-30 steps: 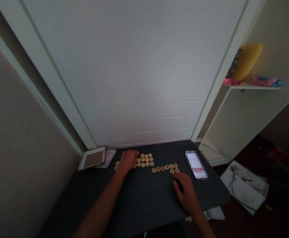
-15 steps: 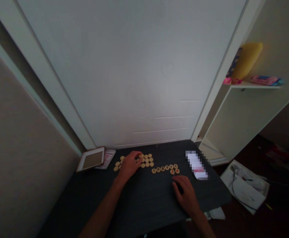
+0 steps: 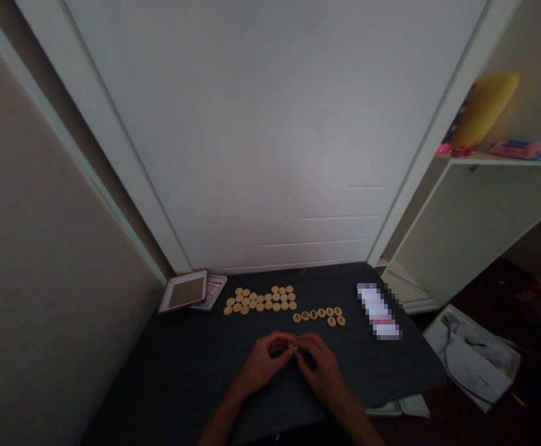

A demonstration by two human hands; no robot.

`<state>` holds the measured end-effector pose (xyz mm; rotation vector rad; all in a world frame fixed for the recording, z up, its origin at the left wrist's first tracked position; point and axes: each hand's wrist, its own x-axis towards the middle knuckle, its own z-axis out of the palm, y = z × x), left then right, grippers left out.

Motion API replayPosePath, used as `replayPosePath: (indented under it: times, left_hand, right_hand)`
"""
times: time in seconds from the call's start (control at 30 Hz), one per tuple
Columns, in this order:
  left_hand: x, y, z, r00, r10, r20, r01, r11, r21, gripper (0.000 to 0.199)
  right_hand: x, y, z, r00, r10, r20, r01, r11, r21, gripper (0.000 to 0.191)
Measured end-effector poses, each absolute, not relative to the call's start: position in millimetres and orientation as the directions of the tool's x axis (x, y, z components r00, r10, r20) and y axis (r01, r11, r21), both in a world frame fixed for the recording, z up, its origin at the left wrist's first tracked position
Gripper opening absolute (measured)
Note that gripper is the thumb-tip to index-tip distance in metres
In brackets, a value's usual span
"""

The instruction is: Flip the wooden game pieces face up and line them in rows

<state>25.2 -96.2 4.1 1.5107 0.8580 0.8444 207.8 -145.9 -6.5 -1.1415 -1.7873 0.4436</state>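
Observation:
Over the dark table, my left hand (image 3: 266, 361) and my right hand (image 3: 321, 367) meet at the fingertips. Both pinch one small Chinese chess piece (image 3: 293, 346), mostly covered by the fingers. Beyond them lies a group of plain-faced Chinese chess pieces (image 3: 260, 307), light wood and blank side up, packed in uneven rows. To its right runs a row of pieces with dark characters (image 3: 313, 314). Just under that row's right end sit two pieces with red characters (image 3: 331, 321).
A brown-and-white framed board (image 3: 186, 292) rests on a pinkish booklet (image 3: 215, 291) at the table's back left. A blurred-out white and pink item (image 3: 379, 311) lies at the right. A white panel stands behind the table (image 3: 181, 371); a white box (image 3: 475, 356) is on the floor.
My left hand has left the blank pieces and come toward me with one piece. My right hand has moved left to meet it, and both now grip it. The view has shifted slightly.

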Motion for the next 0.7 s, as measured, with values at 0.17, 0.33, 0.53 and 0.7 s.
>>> replayPosePath:
  times: [0.17, 0.33, 0.53, 0.7]
  left_hand:
    - [24.6, -99.3, 1.8, 0.41, 0.911, 0.053, 0.023, -0.069, 0.997, 0.025]
    - [28.0, -101.5, 0.4, 0.416, 0.908, 0.051, 0.069, -0.087, 0.994, 0.022]
    - [30.0, -102.9, -0.7, 0.437, 0.896, 0.071, 0.127, -0.14, 0.982, 0.022]
    - [30.8, -102.5, -2.6, 0.414, 0.907, 0.074, 0.127, -0.138, 0.982, 0.021]
  right_hand:
    - [203.8, -142.5, -12.1, -0.062, 0.879, 0.473, 0.457, 0.446, -0.769, 0.017]
    - [207.4, -139.7, -13.2, 0.017, 0.922, 0.386, 0.437, 0.341, -0.832, 0.015]
    - [210.4, -138.9, -10.4, 0.05, 0.945, 0.325, 0.42, 0.275, -0.865, 0.017]
    - [211.0, -140.3, -10.6, 0.032, 0.948, 0.318, 0.396, 0.28, -0.874, 0.016]
